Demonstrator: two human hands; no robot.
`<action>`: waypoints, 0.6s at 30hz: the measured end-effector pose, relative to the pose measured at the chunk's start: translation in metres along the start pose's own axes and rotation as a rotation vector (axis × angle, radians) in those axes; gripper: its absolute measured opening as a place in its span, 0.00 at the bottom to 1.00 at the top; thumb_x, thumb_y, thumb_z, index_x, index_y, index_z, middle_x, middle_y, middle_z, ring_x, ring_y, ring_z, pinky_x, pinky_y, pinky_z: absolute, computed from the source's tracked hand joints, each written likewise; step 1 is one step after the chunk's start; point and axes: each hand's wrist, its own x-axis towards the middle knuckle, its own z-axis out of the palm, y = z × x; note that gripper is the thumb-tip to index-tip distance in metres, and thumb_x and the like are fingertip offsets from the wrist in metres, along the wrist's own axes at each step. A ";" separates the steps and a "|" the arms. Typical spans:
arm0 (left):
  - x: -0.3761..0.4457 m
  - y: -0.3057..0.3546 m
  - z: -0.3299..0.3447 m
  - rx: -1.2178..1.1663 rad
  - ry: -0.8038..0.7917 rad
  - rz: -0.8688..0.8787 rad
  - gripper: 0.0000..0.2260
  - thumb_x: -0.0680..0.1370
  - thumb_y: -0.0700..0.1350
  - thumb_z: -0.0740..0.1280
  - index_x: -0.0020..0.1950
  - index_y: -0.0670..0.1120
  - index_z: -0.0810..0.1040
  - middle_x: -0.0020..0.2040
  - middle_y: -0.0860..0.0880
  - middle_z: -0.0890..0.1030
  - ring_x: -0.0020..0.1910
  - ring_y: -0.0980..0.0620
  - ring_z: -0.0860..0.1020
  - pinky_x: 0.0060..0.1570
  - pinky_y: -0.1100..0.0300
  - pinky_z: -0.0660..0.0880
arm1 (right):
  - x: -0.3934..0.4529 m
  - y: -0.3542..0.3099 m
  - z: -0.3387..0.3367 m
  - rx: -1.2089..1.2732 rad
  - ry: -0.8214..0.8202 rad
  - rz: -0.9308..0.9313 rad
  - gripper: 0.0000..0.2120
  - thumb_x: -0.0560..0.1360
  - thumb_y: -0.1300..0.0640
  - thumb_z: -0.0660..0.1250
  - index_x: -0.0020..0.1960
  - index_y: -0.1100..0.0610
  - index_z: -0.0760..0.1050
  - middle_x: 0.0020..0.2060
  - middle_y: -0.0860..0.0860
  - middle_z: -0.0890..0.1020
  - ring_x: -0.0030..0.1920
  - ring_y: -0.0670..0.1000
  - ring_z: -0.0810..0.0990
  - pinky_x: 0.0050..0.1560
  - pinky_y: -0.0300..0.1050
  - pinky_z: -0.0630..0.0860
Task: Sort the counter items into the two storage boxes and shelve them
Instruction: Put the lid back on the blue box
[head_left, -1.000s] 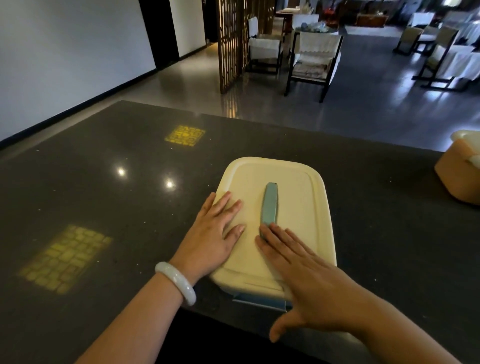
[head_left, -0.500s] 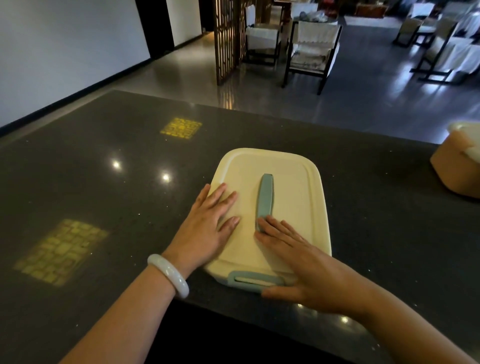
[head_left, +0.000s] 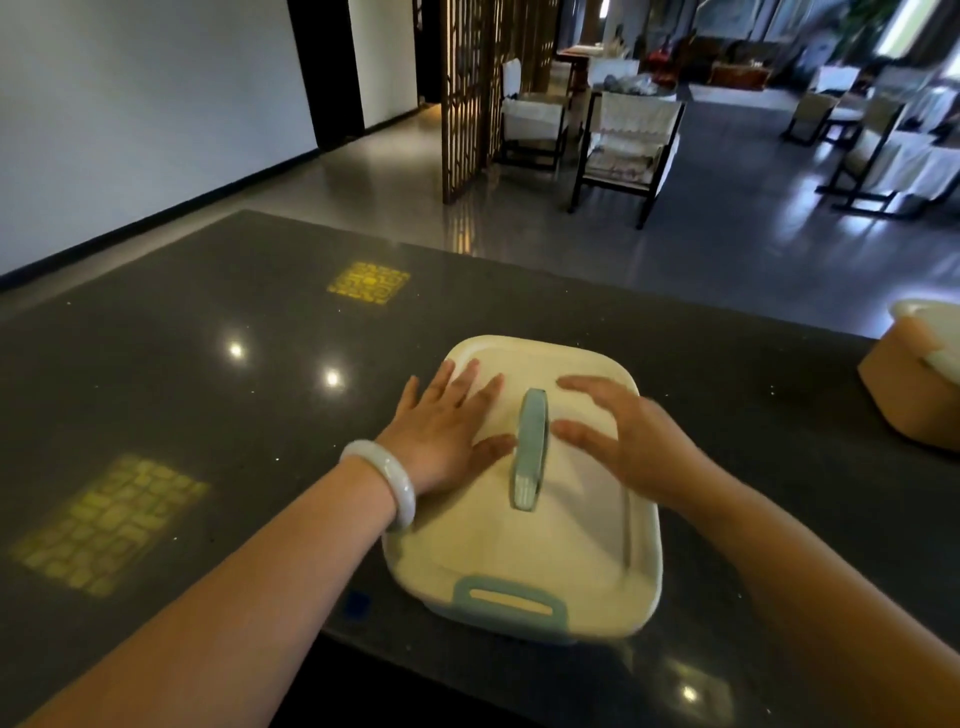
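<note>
Dark speckled bench (head_left: 218, 415), dining chairs (head_left: 628, 145) beyond. Cream storage box (head_left: 545, 545) near bench front edge, lid on, contents hidden; teal handle (head_left: 531, 447) along lid, teal latch (head_left: 511, 603) at near end. Left hand (head_left: 447, 436) flat on lid, fingers straight, spread, grasping nothing. Right hand (head_left: 628, 441) over lid right of handle, fingers spread, relaxed, holding nothing; contact unclear. Orange box (head_left: 914, 400) at far right, well apart.

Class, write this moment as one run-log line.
left hand flat on cream box lid | right hand open beside teal handle | orange box far right
</note>
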 end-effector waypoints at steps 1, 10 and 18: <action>0.006 0.001 -0.002 0.017 -0.040 0.004 0.34 0.77 0.70 0.45 0.78 0.59 0.38 0.79 0.53 0.36 0.77 0.49 0.35 0.74 0.40 0.39 | 0.019 0.006 -0.002 -0.034 0.033 0.007 0.33 0.69 0.32 0.62 0.71 0.41 0.62 0.71 0.44 0.67 0.70 0.48 0.66 0.66 0.50 0.65; 0.017 -0.005 -0.004 -0.045 -0.212 0.029 0.34 0.75 0.71 0.46 0.74 0.64 0.31 0.75 0.56 0.27 0.73 0.50 0.27 0.73 0.36 0.43 | 0.138 0.047 -0.010 -0.159 -0.157 0.183 0.43 0.68 0.34 0.68 0.76 0.48 0.56 0.73 0.52 0.65 0.72 0.55 0.64 0.69 0.56 0.62; 0.018 -0.004 -0.006 -0.030 -0.239 0.026 0.34 0.77 0.69 0.47 0.74 0.63 0.30 0.74 0.56 0.26 0.73 0.50 0.26 0.73 0.36 0.44 | 0.150 0.057 -0.013 -0.016 -0.208 0.098 0.23 0.68 0.40 0.72 0.59 0.46 0.73 0.47 0.43 0.78 0.50 0.44 0.77 0.46 0.40 0.70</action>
